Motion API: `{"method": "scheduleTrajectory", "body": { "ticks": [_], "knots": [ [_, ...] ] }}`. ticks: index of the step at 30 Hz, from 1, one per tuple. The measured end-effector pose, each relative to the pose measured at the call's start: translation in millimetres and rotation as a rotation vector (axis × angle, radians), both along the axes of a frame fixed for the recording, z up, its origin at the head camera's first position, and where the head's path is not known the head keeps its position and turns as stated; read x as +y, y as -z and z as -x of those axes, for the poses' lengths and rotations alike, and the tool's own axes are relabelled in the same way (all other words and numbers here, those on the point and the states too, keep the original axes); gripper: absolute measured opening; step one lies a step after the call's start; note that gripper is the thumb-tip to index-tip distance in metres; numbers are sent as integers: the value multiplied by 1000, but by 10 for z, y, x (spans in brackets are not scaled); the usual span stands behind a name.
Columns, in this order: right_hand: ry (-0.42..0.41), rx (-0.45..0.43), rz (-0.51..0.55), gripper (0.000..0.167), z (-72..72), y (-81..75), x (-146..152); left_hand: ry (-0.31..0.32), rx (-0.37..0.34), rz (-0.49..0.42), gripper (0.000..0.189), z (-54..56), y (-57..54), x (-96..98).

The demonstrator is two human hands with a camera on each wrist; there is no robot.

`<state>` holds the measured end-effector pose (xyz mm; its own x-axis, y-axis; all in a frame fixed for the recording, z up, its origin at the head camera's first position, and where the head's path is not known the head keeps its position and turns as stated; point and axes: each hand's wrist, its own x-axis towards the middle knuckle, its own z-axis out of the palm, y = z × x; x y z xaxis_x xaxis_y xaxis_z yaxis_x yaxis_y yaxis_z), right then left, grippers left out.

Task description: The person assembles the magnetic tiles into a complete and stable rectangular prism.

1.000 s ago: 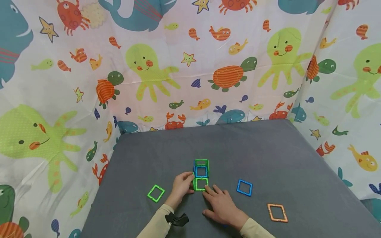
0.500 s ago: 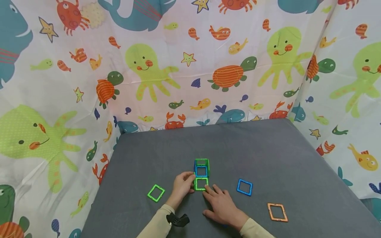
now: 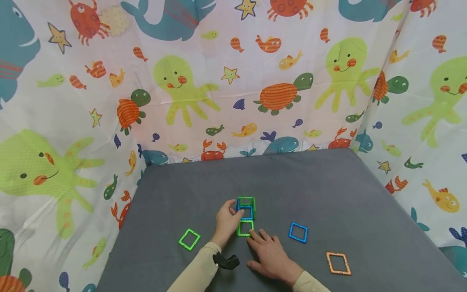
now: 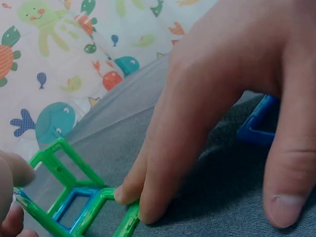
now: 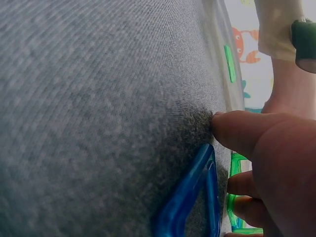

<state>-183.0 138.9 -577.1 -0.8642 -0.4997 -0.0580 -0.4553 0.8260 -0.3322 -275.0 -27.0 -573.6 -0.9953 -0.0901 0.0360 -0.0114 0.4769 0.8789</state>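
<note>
Open-centred square magnetic tiles, green and blue, form a small structure at mid-table. Its base has a blue tile [image 3: 251,213] behind a green tile [image 3: 245,235], with an upright green tile [image 4: 61,170] at the back. My left hand [image 3: 227,221] pinches the upright blue tile [image 3: 238,203] on the left side, thumb inside and fingers outside. The fingertips of my right hand [image 3: 270,253] rest on the near right corner of the green base tile, fingers extended. Beneath the right palm lies another blue tile [image 5: 180,207], hidden in the head view.
A loose green tile [image 3: 184,236] lies left of the hands. To the right are a loose blue tile [image 3: 300,225] and, nearer, an orange tile [image 3: 329,263]. A patterned curtain [image 3: 204,97] with sea animals hangs behind the grey tabletop [image 3: 299,182] and along both sides.
My left hand has moved forward along the structure's left side, from beside the green base tile to the blue part. The right hand stays in place.
</note>
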Motion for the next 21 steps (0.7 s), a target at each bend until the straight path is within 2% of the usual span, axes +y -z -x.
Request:
{"method": "scheduleTrajectory", "body": {
  "ticks": [10,21],
  "knots": [
    [7,6,-20,69,-2,-16,-4,0,-6,-32,42,24,-4,-12],
    [14,1,-29,69,-4,20,-7,-14,-43,-19,44,58,26,-6]
  ]
}}
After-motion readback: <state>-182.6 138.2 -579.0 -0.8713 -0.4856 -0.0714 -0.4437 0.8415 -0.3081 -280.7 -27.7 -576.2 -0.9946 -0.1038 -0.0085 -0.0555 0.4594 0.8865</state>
